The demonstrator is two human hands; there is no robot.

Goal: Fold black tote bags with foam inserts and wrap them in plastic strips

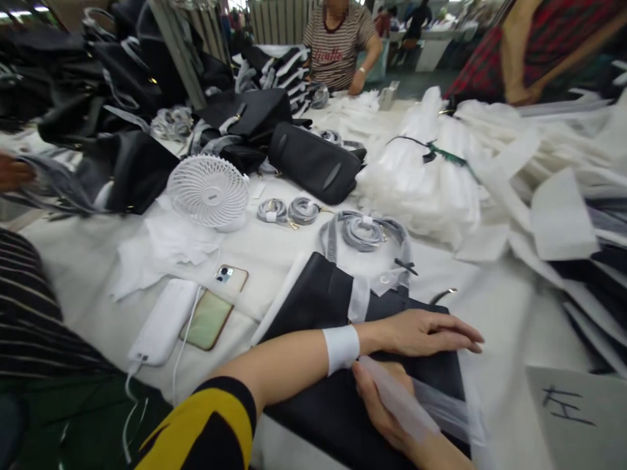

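A black handbag (313, 307) lies flat on the white-covered table in front of me, its handle (404, 241) wrapped in clear film and stretched out beyond the top edge. My left hand (421, 331) rests across the bag with fingers stretched out and holds nothing; a pale band (341, 349) circles its wrist. Below it, my right hand (385, 398) has its fingers curled around a translucent plastic strip (404, 401), which hides part of the palm. A coiled, film-wrapped strap (363, 232) sits inside the handle loop.
Left of the bag are a phone (208, 320), a white power bank (164, 320) with cables and a white fan (209, 192). Two coiled straps (289, 210), a black bag (316, 163) and bundled white sheets (421, 176) lie beyond. Co-workers (337, 49) stand around the table.
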